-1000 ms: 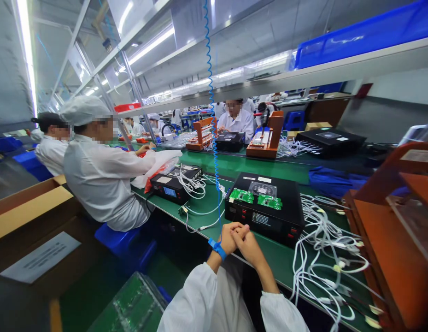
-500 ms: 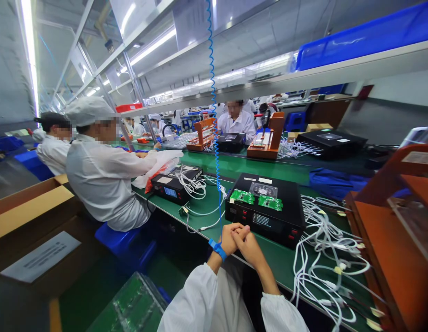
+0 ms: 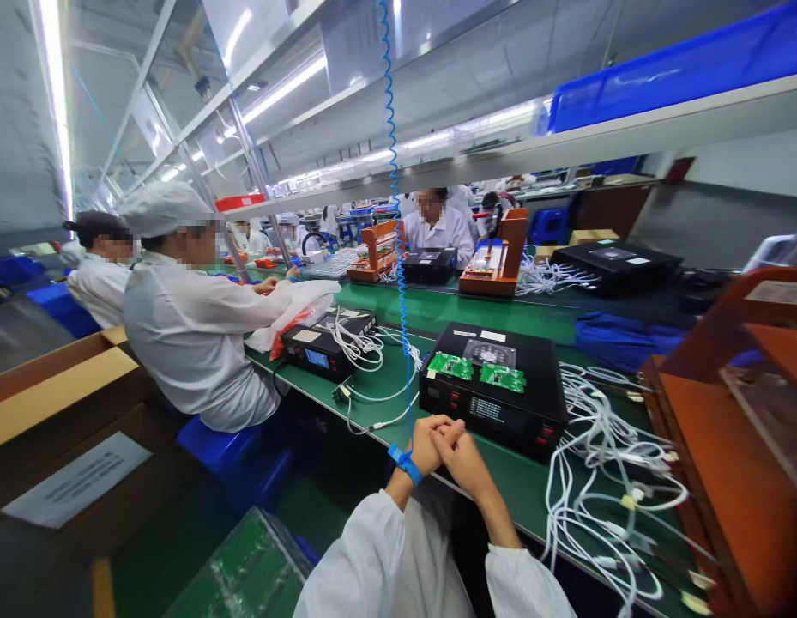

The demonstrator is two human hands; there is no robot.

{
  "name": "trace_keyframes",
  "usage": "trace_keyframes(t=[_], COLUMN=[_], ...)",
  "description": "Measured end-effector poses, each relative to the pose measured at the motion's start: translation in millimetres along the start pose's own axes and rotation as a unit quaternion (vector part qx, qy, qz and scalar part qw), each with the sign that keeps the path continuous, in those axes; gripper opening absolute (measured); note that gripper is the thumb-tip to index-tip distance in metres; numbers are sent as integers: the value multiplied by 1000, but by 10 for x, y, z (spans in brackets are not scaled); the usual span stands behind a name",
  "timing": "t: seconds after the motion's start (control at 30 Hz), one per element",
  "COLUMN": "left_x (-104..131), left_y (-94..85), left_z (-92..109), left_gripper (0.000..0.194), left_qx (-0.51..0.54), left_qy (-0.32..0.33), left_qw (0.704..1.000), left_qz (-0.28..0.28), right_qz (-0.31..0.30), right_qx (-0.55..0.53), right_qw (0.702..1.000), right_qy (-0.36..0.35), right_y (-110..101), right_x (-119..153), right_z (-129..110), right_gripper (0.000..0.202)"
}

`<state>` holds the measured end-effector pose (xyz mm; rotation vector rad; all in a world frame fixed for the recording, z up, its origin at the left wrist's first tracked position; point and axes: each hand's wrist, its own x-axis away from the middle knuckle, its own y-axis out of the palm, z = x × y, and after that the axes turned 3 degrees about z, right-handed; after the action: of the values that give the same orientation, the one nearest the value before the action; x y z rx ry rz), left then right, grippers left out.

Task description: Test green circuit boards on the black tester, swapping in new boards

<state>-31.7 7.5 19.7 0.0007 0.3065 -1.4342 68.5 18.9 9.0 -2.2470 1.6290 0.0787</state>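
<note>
My left hand (image 3: 428,442) and my right hand (image 3: 461,452) are clasped together at the front edge of the bench, fingers closed over each other. No object shows in either one. Around my left wrist is a blue wrist strap (image 3: 406,464), and a coiled blue cord (image 3: 403,318) rises from it. Just beyond my hands stands a black test box (image 3: 533,365) with a lit display and red buttons on its front. On its top lie two green circuit boards (image 3: 450,366), side by side, next to a fan grille.
White cables (image 3: 604,446) lie tangled right of the box, beside an orange fixture (image 3: 713,412). To the left are a smaller black box (image 3: 327,348) and a seated co-worker (image 3: 192,318). A cardboard box (image 3: 69,446) and a clear-covered bin (image 3: 250,566) sit lower left. A shelf crosses overhead.
My hands stay clasped in the same place. The coiled cord has shifted slightly left, and the co-worker on the left has moved a hand a little.
</note>
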Motion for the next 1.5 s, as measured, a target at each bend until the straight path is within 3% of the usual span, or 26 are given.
trace_keyframes(t=[1.5], left_x=[-10], left_y=[2], left_z=[-22], left_gripper=[54], left_qx=[10], left_qy=[-11], left_qw=[1000], left_qz=[-7], right_qz=[14], right_qx=[-1], right_qw=[1000], right_qy=[5], right_y=[13], right_x=[3], right_z=[6], right_gripper=[34])
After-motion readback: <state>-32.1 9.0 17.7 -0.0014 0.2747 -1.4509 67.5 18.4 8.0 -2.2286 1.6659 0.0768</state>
